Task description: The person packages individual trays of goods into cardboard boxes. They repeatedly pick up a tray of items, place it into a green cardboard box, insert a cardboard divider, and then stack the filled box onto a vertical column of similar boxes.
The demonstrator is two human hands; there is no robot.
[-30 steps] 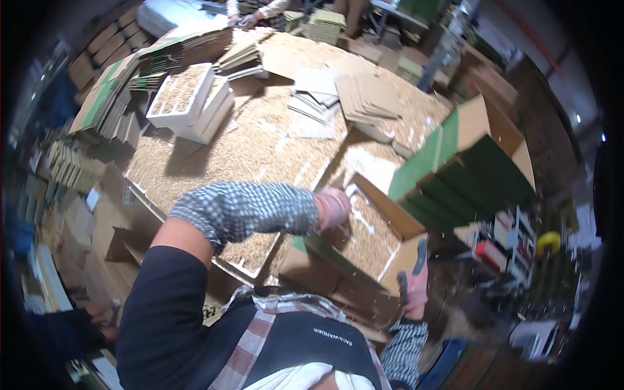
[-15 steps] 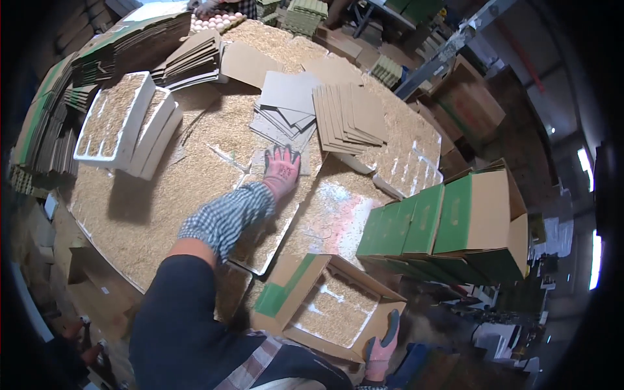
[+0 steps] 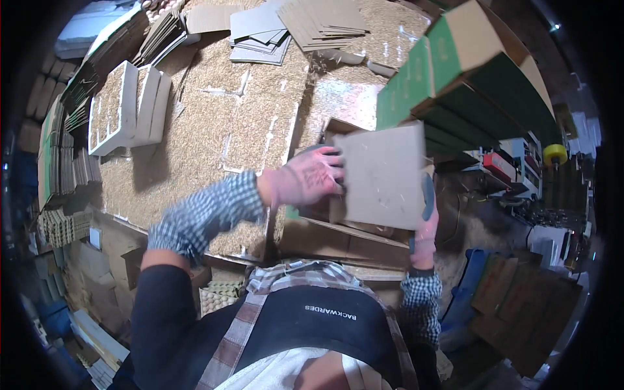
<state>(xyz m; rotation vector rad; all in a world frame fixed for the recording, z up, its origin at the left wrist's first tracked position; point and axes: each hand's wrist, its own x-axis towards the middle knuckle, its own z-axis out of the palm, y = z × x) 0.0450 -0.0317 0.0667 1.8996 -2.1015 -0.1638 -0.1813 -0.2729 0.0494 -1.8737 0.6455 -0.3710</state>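
Note:
My left hand (image 3: 305,174), in a pink glove with dark fingertips, grips a greyish cardboard sheet (image 3: 383,174) by its left edge, holding it over an open cardboard box (image 3: 338,244). My right hand (image 3: 424,221), gloved alike, is closed on the right side of that box, beside the sheet. The sheet hides most of the box's inside. Left of the box, white foam trays filled with straw-like filler (image 3: 260,143) cover the worktop. Loose grey sheets (image 3: 257,23) and a fan of brown sheets (image 3: 318,23) lie at the back.
Stacked white foam trays (image 3: 120,110) and piled flattened boxes (image 3: 55,156) stand at left. A row of green open cartons (image 3: 442,65) occupies the back right. Eggs (image 3: 159,6) show at the far back, egg trays (image 3: 62,224) at left, shelving with clutter (image 3: 507,175) at right.
My left hand has come back from the loose sheets with a grey sheet and now holds it over the box. My right hand stays on the box, which sits higher in view.

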